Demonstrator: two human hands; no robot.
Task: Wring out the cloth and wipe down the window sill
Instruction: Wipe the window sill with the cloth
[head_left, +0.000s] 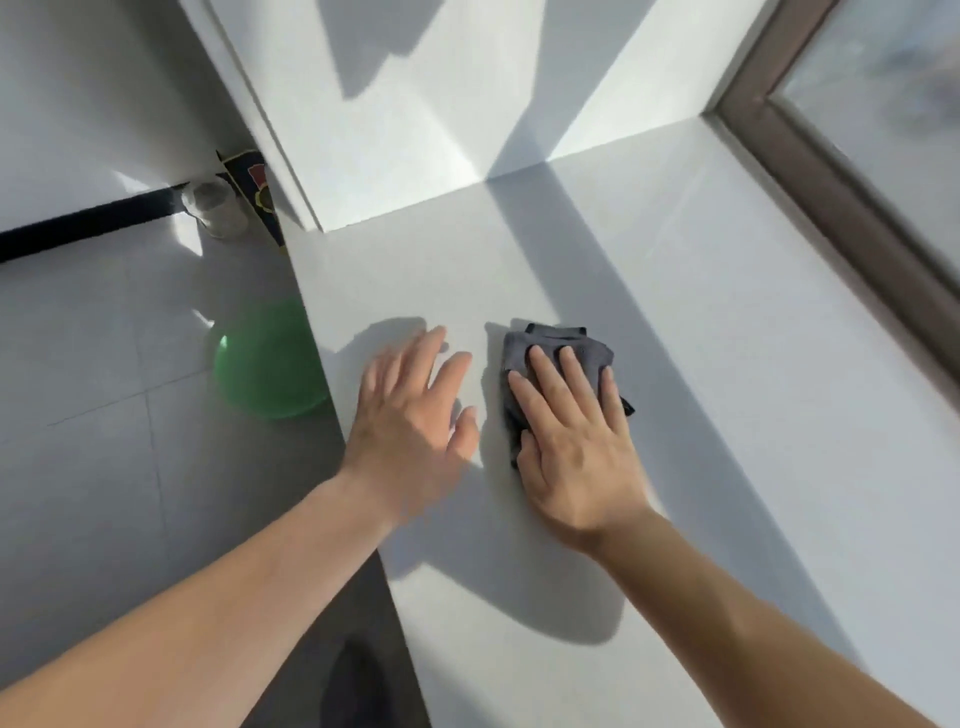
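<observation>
2 hands over the sill (727, 364): right hand (576, 441) presses straight fingers (540, 374) on the cloth (566, 340), half hiding it; blurred left hand (410, 421) spreads relaxed, holding nothing. Sill edge hides part of a basin (265, 364).

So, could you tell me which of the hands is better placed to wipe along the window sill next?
Right. The right hand lies flat on the grey cloth, pressing it to the window sill. The left hand is open beside it and apart from the cloth.

No text could be read. A dark printed packet (257, 192) in the upper left of the frame perhaps bore coloured lettering, too blurred to make out.
</observation>
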